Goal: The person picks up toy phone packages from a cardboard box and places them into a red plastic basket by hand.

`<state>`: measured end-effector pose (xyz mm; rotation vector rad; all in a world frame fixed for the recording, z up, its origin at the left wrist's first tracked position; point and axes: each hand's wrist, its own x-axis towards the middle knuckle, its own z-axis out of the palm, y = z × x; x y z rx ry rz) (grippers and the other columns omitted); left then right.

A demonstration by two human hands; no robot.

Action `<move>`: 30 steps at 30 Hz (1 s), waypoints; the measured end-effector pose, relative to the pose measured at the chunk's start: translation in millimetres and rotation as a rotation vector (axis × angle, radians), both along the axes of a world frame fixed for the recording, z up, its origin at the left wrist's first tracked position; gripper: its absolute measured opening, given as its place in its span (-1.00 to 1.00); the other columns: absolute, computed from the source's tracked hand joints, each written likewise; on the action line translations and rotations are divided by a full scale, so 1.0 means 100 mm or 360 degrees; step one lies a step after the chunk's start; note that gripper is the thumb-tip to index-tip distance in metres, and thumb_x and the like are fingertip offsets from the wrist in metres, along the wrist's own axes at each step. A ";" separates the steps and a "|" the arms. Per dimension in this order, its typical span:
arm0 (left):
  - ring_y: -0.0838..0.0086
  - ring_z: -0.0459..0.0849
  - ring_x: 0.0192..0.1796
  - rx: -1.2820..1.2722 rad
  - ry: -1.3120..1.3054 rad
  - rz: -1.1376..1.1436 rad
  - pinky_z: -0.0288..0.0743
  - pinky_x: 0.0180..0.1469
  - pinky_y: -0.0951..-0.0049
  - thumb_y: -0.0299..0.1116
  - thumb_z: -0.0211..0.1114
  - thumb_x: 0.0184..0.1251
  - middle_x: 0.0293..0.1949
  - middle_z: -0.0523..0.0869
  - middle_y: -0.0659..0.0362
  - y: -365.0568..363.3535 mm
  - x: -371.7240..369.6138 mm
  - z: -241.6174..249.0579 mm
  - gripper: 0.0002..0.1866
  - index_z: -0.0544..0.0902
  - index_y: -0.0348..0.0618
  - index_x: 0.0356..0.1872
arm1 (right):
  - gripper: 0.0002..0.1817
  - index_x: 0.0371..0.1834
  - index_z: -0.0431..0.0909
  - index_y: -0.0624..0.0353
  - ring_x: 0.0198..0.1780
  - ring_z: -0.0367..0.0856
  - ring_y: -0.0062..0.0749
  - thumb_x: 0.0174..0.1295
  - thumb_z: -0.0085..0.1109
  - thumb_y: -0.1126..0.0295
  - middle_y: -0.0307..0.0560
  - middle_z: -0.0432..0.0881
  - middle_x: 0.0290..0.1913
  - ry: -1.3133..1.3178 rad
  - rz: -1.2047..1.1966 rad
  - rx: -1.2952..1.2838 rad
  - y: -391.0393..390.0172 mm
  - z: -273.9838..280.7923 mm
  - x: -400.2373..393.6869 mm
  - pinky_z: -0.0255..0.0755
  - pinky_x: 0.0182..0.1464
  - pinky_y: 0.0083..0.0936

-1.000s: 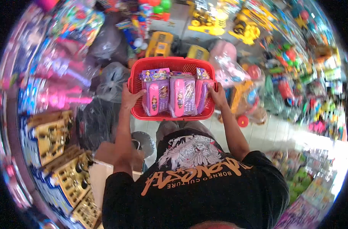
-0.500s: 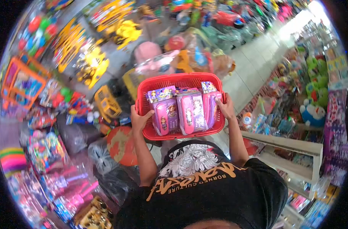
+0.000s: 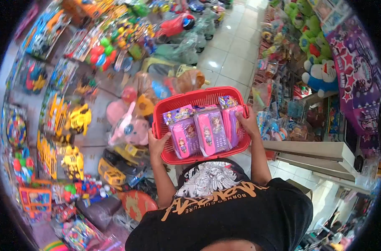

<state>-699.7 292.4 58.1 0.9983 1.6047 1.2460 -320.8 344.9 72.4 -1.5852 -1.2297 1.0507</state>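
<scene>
A red plastic basket [image 3: 207, 95] is held level in front of my black shirt. Inside it stand several clear-wrapped pink and purple packs [image 3: 211, 131] with cartoon figures on them. My left hand [image 3: 159, 144] grips the basket's left end, its thumb over the rim. Around the right end my right hand [image 3: 249, 121] is closed, with the thumb reaching inside beside the right-most pack. The fingers under the rim are hidden on both sides.
A tiled aisle [image 3: 230, 52] runs ahead. Wrapped toys, among them a pink plush [image 3: 132, 127] and yellow toy vehicles [image 3: 111, 169], lie to the left. To the right are a white shelf unit [image 3: 320, 152] and a blue-white plush [image 3: 322, 77]. A red stool [image 3: 138, 203] stands lower left.
The view has turned to the right: the toys have swung down and left, and the aisle is more central. The basket, still in both hands, sits slightly lower in view and tilts a little.
</scene>
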 end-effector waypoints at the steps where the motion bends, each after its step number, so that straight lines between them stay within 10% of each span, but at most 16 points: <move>1: 0.38 0.57 -0.10 -0.0004 0.0008 -0.0041 0.43 0.02 0.34 -0.06 0.60 -0.27 -0.16 0.61 0.06 0.13 0.06 -0.01 -0.21 0.39 -0.28 -0.04 | -0.49 -0.05 0.48 0.25 -0.22 0.53 -0.50 0.00 0.38 0.18 -0.14 0.58 -0.20 0.0020 -0.0111 -0.0072 0.00 0.01 0.09 0.44 -0.15 -0.51; 8: 0.30 0.59 -0.08 -0.0166 0.0492 -0.0390 0.43 0.00 0.30 0.10 0.56 -0.29 -0.14 0.61 -0.01 1.12 0.33 -0.27 -0.15 0.40 -0.32 -0.07 | -0.40 0.06 0.43 0.25 -0.13 0.53 -0.46 0.00 0.38 0.16 -0.13 0.58 -0.14 0.0110 -0.0421 -0.0113 0.16 -0.17 0.54 0.41 -0.03 -0.49; 30: 0.47 0.61 -0.22 -0.0018 0.0198 -0.0864 0.50 -0.11 0.44 -0.09 0.58 -0.20 -0.22 0.64 0.13 4.24 1.81 -0.20 -0.30 0.42 -0.27 -0.08 | -0.39 0.10 0.37 0.22 -0.14 0.52 -0.50 0.00 0.38 0.22 -0.17 0.56 -0.12 -0.0049 -0.0777 0.0006 2.20 -0.21 1.70 0.41 -0.03 -0.51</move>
